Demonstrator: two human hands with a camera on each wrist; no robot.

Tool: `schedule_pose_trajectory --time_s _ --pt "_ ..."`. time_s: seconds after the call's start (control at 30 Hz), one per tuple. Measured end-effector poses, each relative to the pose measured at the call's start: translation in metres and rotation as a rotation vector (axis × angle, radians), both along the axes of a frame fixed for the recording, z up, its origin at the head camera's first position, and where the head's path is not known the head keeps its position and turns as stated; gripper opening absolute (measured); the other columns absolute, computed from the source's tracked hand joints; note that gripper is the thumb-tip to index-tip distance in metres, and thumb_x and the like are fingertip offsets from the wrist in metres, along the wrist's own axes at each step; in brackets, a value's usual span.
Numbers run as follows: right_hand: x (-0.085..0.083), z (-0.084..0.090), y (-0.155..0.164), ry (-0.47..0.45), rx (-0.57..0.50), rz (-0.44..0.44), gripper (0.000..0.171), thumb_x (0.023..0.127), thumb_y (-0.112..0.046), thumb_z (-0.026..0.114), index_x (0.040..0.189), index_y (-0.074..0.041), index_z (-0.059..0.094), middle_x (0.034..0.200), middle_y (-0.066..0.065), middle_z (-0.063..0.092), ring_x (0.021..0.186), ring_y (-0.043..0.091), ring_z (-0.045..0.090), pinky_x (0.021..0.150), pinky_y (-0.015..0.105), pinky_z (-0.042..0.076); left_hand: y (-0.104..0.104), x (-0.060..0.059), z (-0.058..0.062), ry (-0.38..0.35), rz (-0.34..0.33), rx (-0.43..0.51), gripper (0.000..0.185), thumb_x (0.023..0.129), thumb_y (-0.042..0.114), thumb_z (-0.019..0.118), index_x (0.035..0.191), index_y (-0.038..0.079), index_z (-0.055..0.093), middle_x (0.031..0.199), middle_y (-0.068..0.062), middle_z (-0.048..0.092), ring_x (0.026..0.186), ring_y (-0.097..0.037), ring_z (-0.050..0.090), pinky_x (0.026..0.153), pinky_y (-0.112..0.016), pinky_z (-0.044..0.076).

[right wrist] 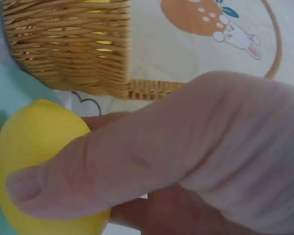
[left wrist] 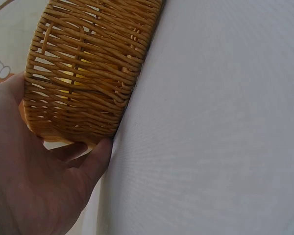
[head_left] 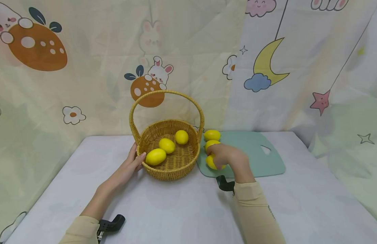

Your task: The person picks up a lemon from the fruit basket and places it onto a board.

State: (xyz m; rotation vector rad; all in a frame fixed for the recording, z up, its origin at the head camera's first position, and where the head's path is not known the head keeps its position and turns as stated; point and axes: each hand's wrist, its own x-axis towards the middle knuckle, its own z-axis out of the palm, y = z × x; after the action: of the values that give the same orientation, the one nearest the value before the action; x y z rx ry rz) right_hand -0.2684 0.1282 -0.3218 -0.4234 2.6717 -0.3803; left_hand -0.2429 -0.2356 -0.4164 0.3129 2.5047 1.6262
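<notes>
A woven wicker basket (head_left: pixel 171 170) with a tall handle stands mid-table and holds three yellow lemons (head_left: pixel 155 157). My left hand (head_left: pixel 134 163) rests against its left wall, fingers straight along the weave (left wrist: pixel 83 83). On a mint cutting board (head_left: pixel 261 156) to the right lie three more lemons (head_left: pixel 212 135). My right hand (head_left: pixel 226 156) grips the nearest lemon (right wrist: pixel 36 147) on the board, thumb curled over it, right beside the basket (right wrist: pixel 83 49).
A pale cloth covers the table (head_left: pixel 176 210). A printed curtain with rabbits, a moon and stars hangs behind and on both sides. Black wrist-camera mounts (head_left: pixel 225 184) show at both sleeves.
</notes>
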Motion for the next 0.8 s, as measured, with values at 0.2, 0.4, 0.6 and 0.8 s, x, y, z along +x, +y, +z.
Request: schedule_pose_trajectory --time_s 0.2,0.4,0.6,0.8 --pt "-0.0011 -0.0028 -0.0035 0.035 0.013 -0.055 0.068 0.072 0.014 0.060 0.135 -0.012 0.060 0.133 0.007 0.059 0.101 0.026 0.050 0.071 0.033 0.042 0.0002 -0.0008 -0.0009 0.011 -0.007 0.003 0.078 0.102 0.059 0.037 0.155 0.042 -0.018 0.169 -0.005 -0.006 0.155 -0.030 0.009 0.118 -0.053 0.033" --pt "-0.0013 0.0008 -0.0049 0.089 0.024 -0.113 0.036 0.075 0.011 0.062 0.106 -0.006 0.066 0.100 0.009 0.060 0.086 0.024 0.052 0.063 0.030 0.042 0.0012 -0.0012 0.0016 0.015 -0.005 -0.001 0.076 0.102 0.061 0.037 0.154 0.046 -0.017 0.169 -0.003 -0.006 0.155 -0.030 0.011 0.118 -0.053 0.033" --pt "-0.0019 0.0015 -0.0037 0.106 0.019 -0.130 0.028 0.077 0.010 0.060 0.100 -0.006 0.063 0.099 0.010 0.059 0.083 0.024 0.051 0.063 0.031 0.040 0.0000 -0.0001 0.0002 0.015 -0.005 -0.001 0.077 0.102 0.061 0.037 0.154 0.045 -0.017 0.169 -0.004 -0.005 0.155 -0.030 0.011 0.118 -0.054 0.033" --pt "-0.0046 0.0007 -0.0011 0.093 0.022 -0.146 0.035 0.079 0.008 0.062 0.112 -0.004 0.065 0.106 0.011 0.061 0.088 0.025 0.052 0.067 0.031 0.042 -0.0003 0.0003 -0.0007 0.010 -0.003 -0.002 0.077 0.101 0.061 0.037 0.154 0.045 -0.018 0.169 -0.003 -0.006 0.156 -0.030 0.009 0.118 -0.054 0.032"
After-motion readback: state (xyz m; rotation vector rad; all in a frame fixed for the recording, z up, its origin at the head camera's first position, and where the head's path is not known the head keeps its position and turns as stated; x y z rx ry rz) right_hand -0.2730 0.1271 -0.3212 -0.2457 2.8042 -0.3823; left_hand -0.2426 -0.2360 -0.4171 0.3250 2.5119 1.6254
